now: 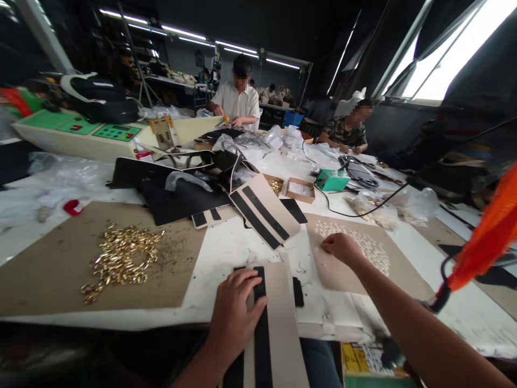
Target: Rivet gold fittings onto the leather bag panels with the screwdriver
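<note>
My left hand (238, 304) lies on a beige panel (278, 323) at the table's front edge, fingers and thumb apart. Its fingertips touch a black strip (262, 334) that runs along the panel. To the right, my right hand (342, 249) reaches over a brown board (323, 269) strewn with small white pieces (374, 250). The thumb and fingers are pinched together at the left side of those pieces; what is between them is too small to make out. Another beige panel with two black strips (266, 207) lies farther back.
A heap of gold metal fittings (121, 256) covers part of the left board. Black panels (181, 196), small boxes (301, 189), a green box with a cable (332, 179) and a cream machine (117, 134) stand behind. Orange cloth (490, 231) hangs at right. Two people work across the table.
</note>
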